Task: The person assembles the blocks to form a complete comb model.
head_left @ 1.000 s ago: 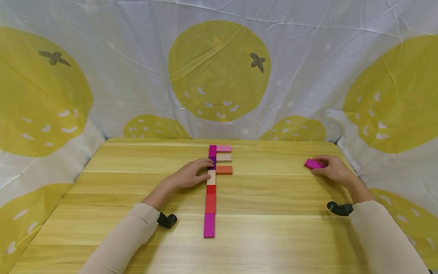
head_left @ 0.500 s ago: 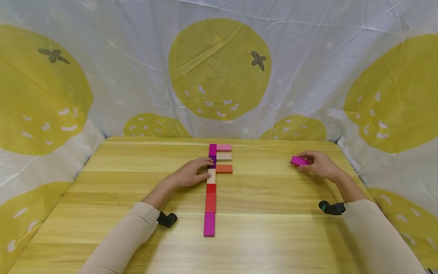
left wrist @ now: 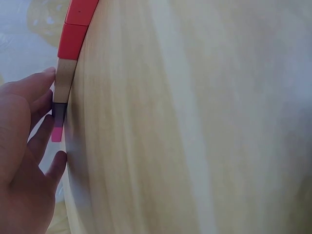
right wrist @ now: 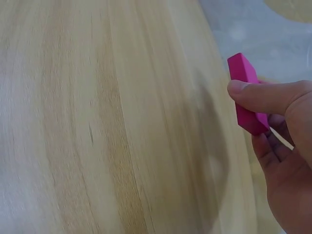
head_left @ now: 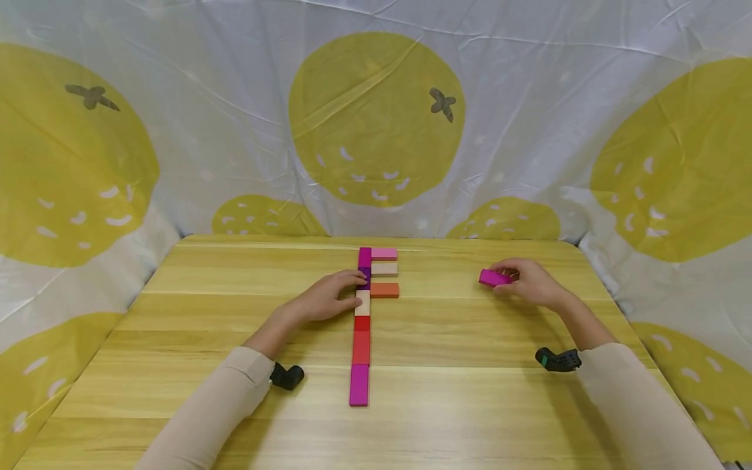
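A magenta block [head_left: 494,279] is pinched between the thumb and fingers of my right hand [head_left: 529,284], over the right half of the table. The right wrist view shows the same block [right wrist: 246,92] with the thumb across its face. My left hand [head_left: 323,297] rests its fingertips on a column of blocks end to end, touching the purple block [head_left: 365,274] and the natural wood block [head_left: 362,303]. Magenta [head_left: 365,256] tops this column; red blocks [head_left: 361,346] and another magenta block [head_left: 360,385] run toward me. In the left wrist view the fingers [left wrist: 36,84] lie loosely against the column.
Three blocks jut rightward from the column's upper part: pink [head_left: 384,254], pale wood [head_left: 384,269] and orange [head_left: 385,290]. A white curtain with yellow fruit prints [head_left: 376,124] hangs behind the wooden table [head_left: 458,391]. Black wrist cameras [head_left: 557,360] sit below both hands.
My right hand has moved left across the table, carrying the magenta block toward the column. The left hand and the laid blocks stay where they were.
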`<action>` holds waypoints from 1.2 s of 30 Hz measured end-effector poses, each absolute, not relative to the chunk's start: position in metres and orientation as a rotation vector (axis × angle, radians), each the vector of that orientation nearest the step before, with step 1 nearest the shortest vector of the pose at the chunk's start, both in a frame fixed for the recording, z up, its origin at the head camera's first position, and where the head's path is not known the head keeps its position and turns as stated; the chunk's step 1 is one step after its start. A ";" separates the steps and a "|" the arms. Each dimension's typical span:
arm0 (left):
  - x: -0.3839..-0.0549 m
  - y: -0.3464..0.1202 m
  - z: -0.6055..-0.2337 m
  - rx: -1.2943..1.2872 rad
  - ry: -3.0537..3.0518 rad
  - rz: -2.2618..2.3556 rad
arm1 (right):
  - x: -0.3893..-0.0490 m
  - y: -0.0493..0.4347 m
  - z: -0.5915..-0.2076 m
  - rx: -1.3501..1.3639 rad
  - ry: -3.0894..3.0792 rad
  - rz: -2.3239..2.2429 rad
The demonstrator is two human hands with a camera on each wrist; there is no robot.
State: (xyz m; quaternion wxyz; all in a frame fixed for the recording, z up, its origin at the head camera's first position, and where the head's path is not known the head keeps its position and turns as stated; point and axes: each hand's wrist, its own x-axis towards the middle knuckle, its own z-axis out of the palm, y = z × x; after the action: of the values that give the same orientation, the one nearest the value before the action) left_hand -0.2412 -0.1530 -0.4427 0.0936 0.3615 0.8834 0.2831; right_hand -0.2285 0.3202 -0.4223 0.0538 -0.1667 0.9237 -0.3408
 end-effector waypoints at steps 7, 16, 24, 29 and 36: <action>-0.240 -0.154 -0.443 1.082 2.612 0.852 | -0.228 0.308 -0.423 -0.632 2.821 -0.974; -0.243 -0.153 -0.441 1.109 2.621 0.857 | -0.224 0.281 -0.416 -0.754 2.784 -1.004; -0.240 -0.153 -0.438 1.106 2.603 0.876 | -0.223 0.257 -0.420 -0.815 2.739 -1.017; -0.241 -0.153 -0.441 1.120 2.606 0.883 | -0.219 0.241 -0.427 -0.896 2.712 -1.032; -0.240 -0.153 -0.442 1.117 2.609 0.889 | -0.213 0.216 -0.428 -1.011 2.699 -1.005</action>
State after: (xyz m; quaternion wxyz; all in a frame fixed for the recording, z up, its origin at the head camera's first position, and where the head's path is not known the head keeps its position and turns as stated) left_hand -0.2404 -0.1534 -0.4416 0.0837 0.3744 0.8741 0.2979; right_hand -0.2127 0.2162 -0.4285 0.0445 -0.3310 0.8833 -0.3289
